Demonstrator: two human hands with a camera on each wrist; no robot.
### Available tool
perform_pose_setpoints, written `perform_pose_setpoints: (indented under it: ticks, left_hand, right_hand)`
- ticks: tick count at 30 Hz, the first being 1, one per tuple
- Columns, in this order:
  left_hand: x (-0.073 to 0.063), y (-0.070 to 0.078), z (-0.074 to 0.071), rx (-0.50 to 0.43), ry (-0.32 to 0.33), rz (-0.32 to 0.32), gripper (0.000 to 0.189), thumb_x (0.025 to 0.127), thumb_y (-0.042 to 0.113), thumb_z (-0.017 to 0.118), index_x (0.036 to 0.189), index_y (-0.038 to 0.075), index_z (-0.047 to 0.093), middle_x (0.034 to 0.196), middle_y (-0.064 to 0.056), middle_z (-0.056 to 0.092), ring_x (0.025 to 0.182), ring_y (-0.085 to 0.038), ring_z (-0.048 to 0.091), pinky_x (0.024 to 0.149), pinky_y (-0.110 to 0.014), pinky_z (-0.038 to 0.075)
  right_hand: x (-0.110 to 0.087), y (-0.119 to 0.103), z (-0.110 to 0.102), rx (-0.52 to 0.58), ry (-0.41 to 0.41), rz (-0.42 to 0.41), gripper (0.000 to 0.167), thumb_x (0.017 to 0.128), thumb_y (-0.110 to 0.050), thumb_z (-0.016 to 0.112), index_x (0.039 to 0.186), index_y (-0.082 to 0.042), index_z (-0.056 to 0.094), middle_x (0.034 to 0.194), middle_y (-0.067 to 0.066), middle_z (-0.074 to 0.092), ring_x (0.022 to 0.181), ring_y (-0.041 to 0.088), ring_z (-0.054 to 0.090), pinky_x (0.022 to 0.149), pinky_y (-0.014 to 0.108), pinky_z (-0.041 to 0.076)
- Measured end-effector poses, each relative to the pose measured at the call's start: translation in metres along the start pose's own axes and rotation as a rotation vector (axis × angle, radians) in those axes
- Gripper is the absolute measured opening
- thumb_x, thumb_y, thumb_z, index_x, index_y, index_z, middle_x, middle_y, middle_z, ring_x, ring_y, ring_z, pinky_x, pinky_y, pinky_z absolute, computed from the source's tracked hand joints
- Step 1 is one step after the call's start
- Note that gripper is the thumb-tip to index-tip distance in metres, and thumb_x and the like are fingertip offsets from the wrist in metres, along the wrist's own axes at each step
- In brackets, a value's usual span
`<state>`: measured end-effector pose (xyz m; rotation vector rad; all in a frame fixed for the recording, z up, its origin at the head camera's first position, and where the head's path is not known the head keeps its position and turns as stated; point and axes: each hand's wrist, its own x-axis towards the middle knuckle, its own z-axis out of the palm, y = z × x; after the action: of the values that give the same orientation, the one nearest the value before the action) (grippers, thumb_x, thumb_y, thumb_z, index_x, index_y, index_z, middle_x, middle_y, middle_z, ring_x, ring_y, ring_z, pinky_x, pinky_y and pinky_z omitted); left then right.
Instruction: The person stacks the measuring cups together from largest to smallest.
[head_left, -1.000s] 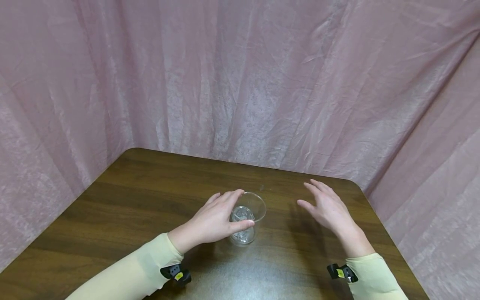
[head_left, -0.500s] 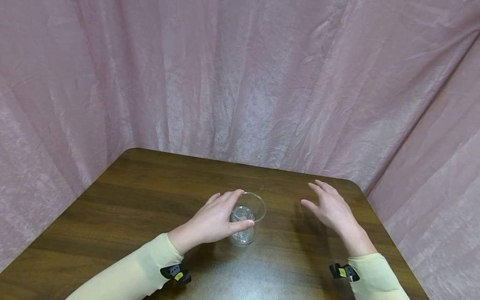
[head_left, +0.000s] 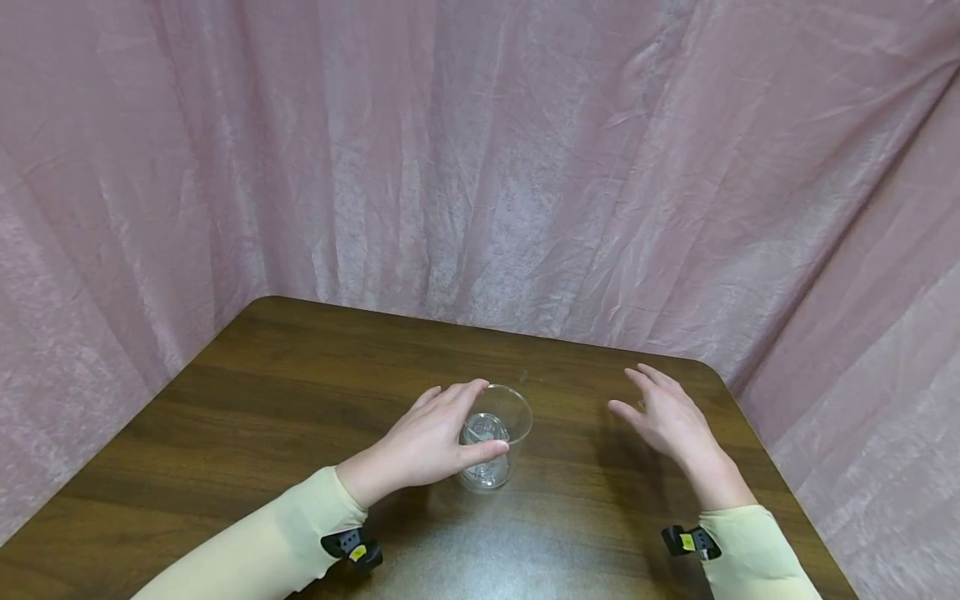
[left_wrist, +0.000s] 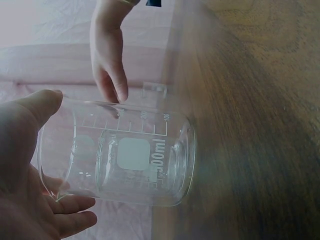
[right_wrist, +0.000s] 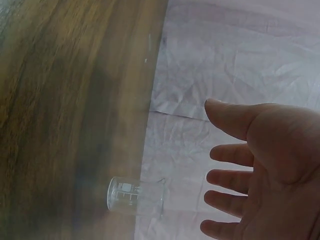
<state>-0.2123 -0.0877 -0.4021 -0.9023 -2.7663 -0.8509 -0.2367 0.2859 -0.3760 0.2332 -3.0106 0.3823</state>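
Observation:
A large glass beaker (left_wrist: 134, 154) with white printed graduations and a label patch stands upright on the brown table. My left hand (head_left: 427, 437) holds it near the rim, thumb on the near side and fingers on the far side. Inside it sits a smaller glass vessel (head_left: 486, 428). To the right, my right hand (head_left: 671, 421) hovers above the table with fingers spread and nothing in it. Another small glass beaker (right_wrist: 127, 196), with white marks, stands beyond the right hand in the right wrist view; that hand mostly hides it in the head view.
The wooden table (head_left: 300, 367) has rounded far corners. Pink velvet curtains (head_left: 480, 167) hang behind it and along both sides. Near the far edge lies a faint clear thing (head_left: 522, 376). Each wrist wears a black strap camera (head_left: 352, 548).
My right hand has drifted a little to the right, away from the large beaker. My left hand and the large beaker have stayed put.

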Motion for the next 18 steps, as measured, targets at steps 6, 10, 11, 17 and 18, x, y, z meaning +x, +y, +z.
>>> perform_pose_setpoints:
  ticks: [6, 10, 11, 17, 18]
  left_hand:
    - [0.0, -0.001, 0.001, 0.007, -0.01, -0.009, 0.094, 0.099, 0.067, 0.074, 0.164, 0.005, 0.046, 0.154, -0.011, 0.062, 0.145, -0.025, 0.057, 0.128, -0.064, 0.029]
    - [0.0, 0.0, 0.0, 0.004, -0.013, -0.014, 0.094, 0.099, 0.068, 0.073, 0.164, 0.005, 0.046, 0.154, -0.011, 0.062, 0.145, -0.025, 0.057, 0.129, -0.064, 0.028]
    - [-0.001, 0.001, -0.001, 0.004, -0.014, -0.014, 0.094, 0.099, 0.068, 0.073, 0.164, 0.005, 0.046, 0.154, -0.011, 0.062, 0.145, -0.025, 0.057, 0.129, -0.063, 0.028]
    - [0.0, 0.001, -0.001, 0.002, -0.012, -0.016, 0.094, 0.098, 0.068, 0.073, 0.164, 0.006, 0.046, 0.154, -0.01, 0.062, 0.145, -0.025, 0.057, 0.129, -0.063, 0.028]
    - [0.0, 0.0, -0.001, 0.003, -0.012, -0.017, 0.094, 0.098, 0.068, 0.073, 0.164, 0.006, 0.046, 0.154, -0.01, 0.062, 0.145, -0.025, 0.057, 0.129, -0.063, 0.028]
  right_hand:
    - [0.001, 0.004, 0.001, -0.002, -0.017, 0.014, 0.076, 0.108, -0.045, 0.07, 0.161, 0.005, 0.048, 0.168, 0.033, 0.038, 0.153, 0.059, 0.035, 0.12, 0.072, 0.034]
    - [0.001, 0.007, 0.002, -0.001, -0.023, 0.029, 0.077, 0.107, -0.046, 0.07, 0.161, 0.005, 0.048, 0.168, 0.033, 0.038, 0.152, 0.06, 0.035, 0.119, 0.073, 0.035]
    - [0.002, 0.007, 0.002, -0.001, -0.025, 0.034, 0.078, 0.107, -0.046, 0.07, 0.161, 0.005, 0.048, 0.168, 0.033, 0.038, 0.151, 0.06, 0.036, 0.119, 0.073, 0.036]
    - [0.002, 0.011, 0.002, -0.009, -0.031, 0.06, 0.077, 0.108, -0.046, 0.069, 0.161, 0.005, 0.048, 0.167, 0.034, 0.039, 0.15, 0.061, 0.037, 0.115, 0.075, 0.038]
    - [0.002, 0.012, 0.002, -0.011, -0.029, 0.063, 0.076, 0.108, -0.046, 0.069, 0.161, 0.005, 0.048, 0.166, 0.034, 0.039, 0.149, 0.061, 0.038, 0.115, 0.075, 0.039]
